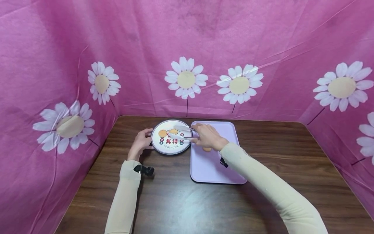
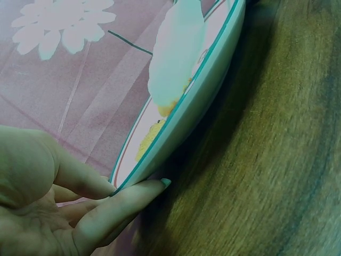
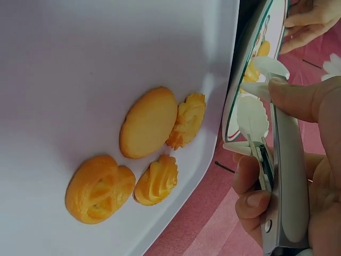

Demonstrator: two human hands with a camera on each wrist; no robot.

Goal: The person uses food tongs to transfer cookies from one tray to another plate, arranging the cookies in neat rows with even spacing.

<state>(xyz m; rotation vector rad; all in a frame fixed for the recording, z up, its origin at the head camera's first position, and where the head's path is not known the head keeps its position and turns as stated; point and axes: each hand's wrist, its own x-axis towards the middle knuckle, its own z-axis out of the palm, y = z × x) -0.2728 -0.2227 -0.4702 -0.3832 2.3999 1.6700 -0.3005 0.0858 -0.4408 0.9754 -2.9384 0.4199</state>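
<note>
My left hand (image 1: 141, 141) pinches the left rim of a round white plate (image 1: 170, 151), thumb over the edge and a finger beneath, as the left wrist view shows. In my right hand (image 1: 208, 135) is a pair of metal tongs (image 3: 290, 176) with pale, broad tips, which reach over the plate. A round cookie (image 1: 162, 133) lies on the plate's left part. Another golden cookie (image 1: 173, 131) is right at the tong tips; I cannot tell whether they grip it. Below the right hand is a lilac tray (image 1: 214, 165).
On the tray lie a smooth oval cookie (image 3: 149, 122), a pretzel-shaped cookie (image 3: 98, 189), a swirled cookie (image 3: 157, 180) and a ruffled cookie (image 3: 187, 120). Plate and tray stand side by side on a brown wooden table (image 1: 175, 208). A pink flowered cloth (image 1: 146, 65) hangs behind.
</note>
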